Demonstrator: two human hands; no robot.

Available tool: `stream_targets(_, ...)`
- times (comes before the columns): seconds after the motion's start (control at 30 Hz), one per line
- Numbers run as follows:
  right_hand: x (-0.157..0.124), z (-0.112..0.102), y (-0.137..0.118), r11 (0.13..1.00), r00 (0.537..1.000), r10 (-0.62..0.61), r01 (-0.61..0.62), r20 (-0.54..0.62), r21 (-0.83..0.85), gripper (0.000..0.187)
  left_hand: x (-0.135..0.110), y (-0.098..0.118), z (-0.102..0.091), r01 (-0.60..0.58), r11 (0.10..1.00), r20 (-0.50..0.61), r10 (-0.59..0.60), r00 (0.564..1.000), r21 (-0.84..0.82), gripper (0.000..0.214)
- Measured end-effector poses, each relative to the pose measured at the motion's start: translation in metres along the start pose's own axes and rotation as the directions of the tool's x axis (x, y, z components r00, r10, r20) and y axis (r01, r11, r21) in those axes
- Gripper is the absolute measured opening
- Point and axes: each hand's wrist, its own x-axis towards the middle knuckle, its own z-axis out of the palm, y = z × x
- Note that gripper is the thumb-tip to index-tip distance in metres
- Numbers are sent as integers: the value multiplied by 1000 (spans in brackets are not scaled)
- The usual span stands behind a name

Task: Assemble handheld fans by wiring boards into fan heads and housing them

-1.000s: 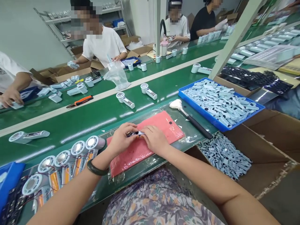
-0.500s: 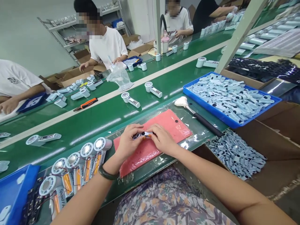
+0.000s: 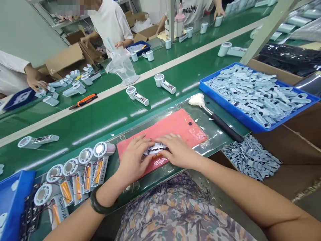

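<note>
Both my hands sit close together on a pink mat (image 3: 175, 127), which lies on a clear plastic sheet (image 3: 200, 134). Between my left hand (image 3: 134, 159) and my right hand (image 3: 178, 150) is a small silver and dark fan handle piece (image 3: 155, 149), partly covered by my fingers. My fingertips press it down against the mat from both sides. To the left of my left hand stands a row of white round fan heads with wires and orange-labelled batteries (image 3: 80, 170). A dark bangle (image 3: 100, 202) circles my left wrist.
A blue tray of pale blue parts (image 3: 220, 103) and a white-tipped, black-handled brush (image 3: 215, 117) lie to the right. More parts sit in a cardboard box (image 3: 250, 157). Finished fans stand on the green belt (image 3: 100, 129). Co-workers' hands work across the belt.
My hands have flattened and spread, pressing the piece down on the mat instead of holding it up between the fingers. The whole view has tilted and shifted slightly.
</note>
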Motion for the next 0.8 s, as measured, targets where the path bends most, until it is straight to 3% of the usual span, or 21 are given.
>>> stream_targets(0.13, 3, 6, 0, 998, 1000, 8, -9, -22, -63, 34, 4, 1, 3, 24, 999, -20, -24, 1000, 26, 24)
stream_targets(0.3, 4, 4, 5, 995, 998, -64, 63, -4, -77, 36, 9, 2, -4, 6, 992, 57, -14, 998, 129, 23)
stream_targets(0.4, 2, 2, 5, 989, 994, -105, 105, 14, -104, 40, 7, 4, -3, -34, 974, 37, 26, 999, 225, 23)
stream_targets(0.53, 5, 5, 4, 983, 997, -79, 80, 13, -162, 37, 8, 6, 1, -75, 972, 41, 68, 997, 224, 25)
stream_targets(0.7, 4, 5, 5, 997, 997, -66, 64, -43, -43, 37, 17, 9, -5, -155, 942, 130, 121, 984, 298, 25)
stream_targets(0.8, -5, -8, 13, 995, 989, -84, 91, -124, 47, 54, 29, -12, -21, -233, 911, 156, 190, 969, 341, 24)
